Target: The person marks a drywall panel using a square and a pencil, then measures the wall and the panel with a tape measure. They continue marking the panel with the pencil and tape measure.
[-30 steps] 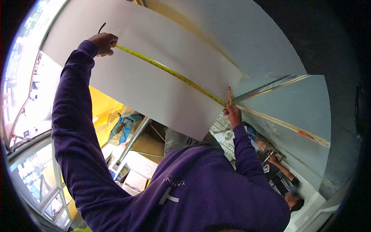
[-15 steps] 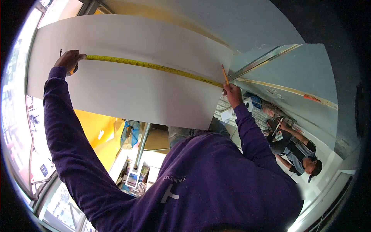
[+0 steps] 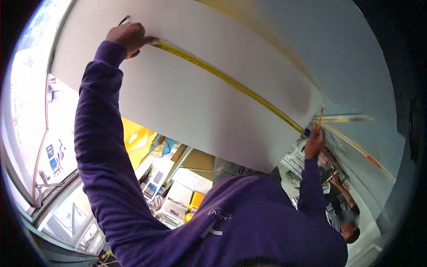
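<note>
A large white board (image 3: pixel 191 107) stretches in front of me, and the yellow blade of a tape measure (image 3: pixel 231 81) runs slanting across it. My left hand (image 3: pixel 129 36) is closed round the tape's case near the board's upper left, thumb along the blade; most of the case is hidden by the fingers. At the board's right edge, my right hand (image 3: pixel 315 143) grips a pencil (image 3: pixel 320 116) pointing upward. The dark end of the blade lies right beside these fingers.
A person (image 3: pixel 340 200) is at the lower right. Beneath the board are a metal pole (image 3: pixel 180 162), a yellow container (image 3: pixel 195 201) and assorted supplies. Grey panels (image 3: pixel 364 58) stand at the right, and a window frame (image 3: pixel 49 115) runs down the left.
My view has turned, so the board and tape slant more steeply down to the right. The dark blade end now shows beside my right hand. Both hands keep their grip.
</note>
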A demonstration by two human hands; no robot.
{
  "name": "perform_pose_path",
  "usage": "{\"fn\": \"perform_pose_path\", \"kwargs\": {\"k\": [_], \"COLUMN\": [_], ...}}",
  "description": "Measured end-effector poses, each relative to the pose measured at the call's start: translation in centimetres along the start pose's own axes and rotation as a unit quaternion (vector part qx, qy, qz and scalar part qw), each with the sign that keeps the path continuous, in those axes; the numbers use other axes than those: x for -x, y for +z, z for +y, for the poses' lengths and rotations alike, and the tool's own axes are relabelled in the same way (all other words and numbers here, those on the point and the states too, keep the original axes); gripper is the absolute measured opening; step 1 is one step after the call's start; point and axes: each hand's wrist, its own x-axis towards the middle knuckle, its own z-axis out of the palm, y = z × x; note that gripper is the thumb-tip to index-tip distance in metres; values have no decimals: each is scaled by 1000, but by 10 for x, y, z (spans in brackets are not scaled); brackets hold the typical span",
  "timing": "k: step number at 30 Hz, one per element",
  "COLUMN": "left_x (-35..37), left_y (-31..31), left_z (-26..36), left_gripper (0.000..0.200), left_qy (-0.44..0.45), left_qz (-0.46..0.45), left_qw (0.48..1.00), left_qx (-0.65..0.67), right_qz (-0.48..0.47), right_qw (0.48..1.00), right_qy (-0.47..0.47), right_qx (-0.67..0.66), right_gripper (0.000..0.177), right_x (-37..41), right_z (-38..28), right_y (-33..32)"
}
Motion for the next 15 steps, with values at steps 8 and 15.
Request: {"fn": "perform_pose_path", "kwargs": {"k": [8, 15], "left_x": [-19, -25], "left_y": [5, 6], "left_z": [-16, -24], "left_gripper": [51, 49], "left_qy": [48, 66], "left_qz": [26, 27], "left_qw": [998, 997], "left_qx": [-18, -6], "right_qz": [-108, -237], "right_qw": [919, 865], "right_qy": [-246, -187], "right_qx": [-287, -400], "right_gripper": [35, 27], "right_x": [-53, -57], "right_z": [-223, -360], "right_y": [76, 162]}}
